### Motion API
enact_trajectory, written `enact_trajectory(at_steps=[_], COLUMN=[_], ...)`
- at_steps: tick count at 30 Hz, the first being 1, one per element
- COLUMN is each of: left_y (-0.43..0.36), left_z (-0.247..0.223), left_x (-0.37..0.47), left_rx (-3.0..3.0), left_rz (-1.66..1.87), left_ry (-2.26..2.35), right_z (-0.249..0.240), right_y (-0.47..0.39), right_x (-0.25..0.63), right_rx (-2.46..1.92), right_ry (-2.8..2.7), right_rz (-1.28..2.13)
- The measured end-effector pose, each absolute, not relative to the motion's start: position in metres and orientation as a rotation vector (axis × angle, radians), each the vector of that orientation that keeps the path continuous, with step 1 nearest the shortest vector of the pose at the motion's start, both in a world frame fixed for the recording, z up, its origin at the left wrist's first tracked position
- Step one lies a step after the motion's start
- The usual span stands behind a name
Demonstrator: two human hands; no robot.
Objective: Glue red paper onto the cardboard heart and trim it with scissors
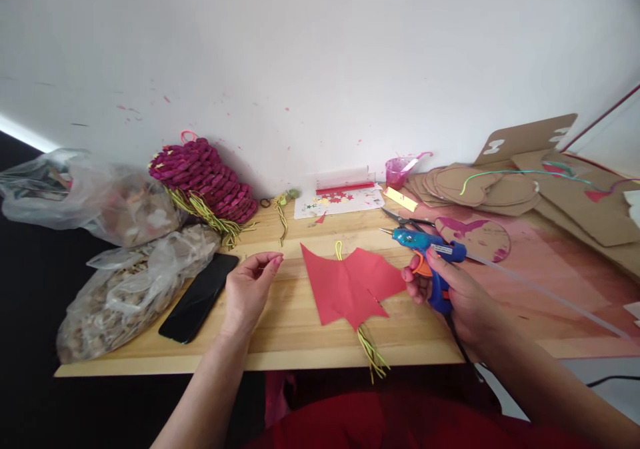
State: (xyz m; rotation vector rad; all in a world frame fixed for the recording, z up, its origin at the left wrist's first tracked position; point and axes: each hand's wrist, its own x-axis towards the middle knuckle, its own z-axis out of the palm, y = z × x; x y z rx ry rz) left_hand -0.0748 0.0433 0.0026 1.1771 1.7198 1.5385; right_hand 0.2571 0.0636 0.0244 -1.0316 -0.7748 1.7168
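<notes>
My right hand [447, 282] is wrapped round a blue hot glue gun [425, 241] with an orange trigger. Its metal nozzle points left, and a long clear glue stick [550, 294] runs out of its back end. On the table between my hands lies a red paper cutout [350, 285] with jagged points. A yellow cord loop [339, 249] shows at its top edge, and a yellow-green cord tassel [373, 354] hangs below it past the table edge. My left hand [253, 285] is raised left of the paper, thumb and forefinger pinched together; anything between them is too small to name.
At left lie plastic bags [135, 289], a black phone [199, 297] and a bundle of purple woven pieces [210, 179]. Behind are a sheet with small stars [340, 201], scissors [407, 221] and a pink-stained cup [397, 171]. Cardboard pieces [465, 185] lie at right.
</notes>
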Motion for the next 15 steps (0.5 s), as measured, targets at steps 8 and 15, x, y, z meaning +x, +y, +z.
enact_trajectory(at_steps=[8,15], left_y=[0.0443,0.0404], left_z=[-0.002,0.0003], left_x=[-0.0747,-0.0733], left_rx=[1.139,1.237], left_rz=[1.577,1.545], left_ry=[1.746,1.734], right_z=[0.0253,0.0263], right_y=[0.064,0.064], right_x=[0.2561,0.256], right_rx=[-1.041,-1.078], right_ry=[-0.787,-0.788], right_rz=[1.705,1.688])
